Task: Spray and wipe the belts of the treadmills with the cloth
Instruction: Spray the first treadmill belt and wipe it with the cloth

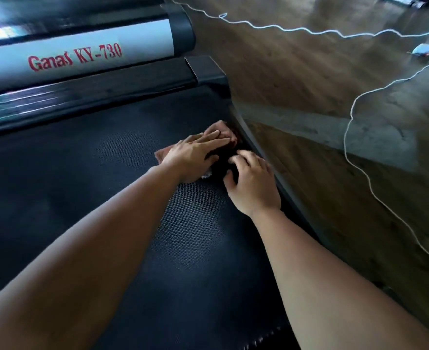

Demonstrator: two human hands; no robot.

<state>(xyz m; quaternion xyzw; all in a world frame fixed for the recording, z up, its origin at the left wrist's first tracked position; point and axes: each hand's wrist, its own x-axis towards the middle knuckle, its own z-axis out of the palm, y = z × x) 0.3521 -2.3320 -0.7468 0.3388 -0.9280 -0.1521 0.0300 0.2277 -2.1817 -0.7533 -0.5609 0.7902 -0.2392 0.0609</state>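
Observation:
The black textured treadmill belt (107,198) fills the lower left of the head view. A brownish-pink cloth (223,130) lies on it close to the belt's right edge. My left hand (198,152) lies flat on the cloth with straight fingers, pressing it onto the belt. My right hand (251,183) rests on the belt just right of the left hand, fingers bent with the tips down on the belt beside the cloth; whether they touch the cloth I cannot tell. No spray bottle is in view.
A black side rail (266,157) borders the belt on the right. A silver frame bar (82,56) marked "Ganas KY-730" runs along the far side. On the wooden floor (334,84) to the right a white cable (355,117) snakes to a small device (428,50).

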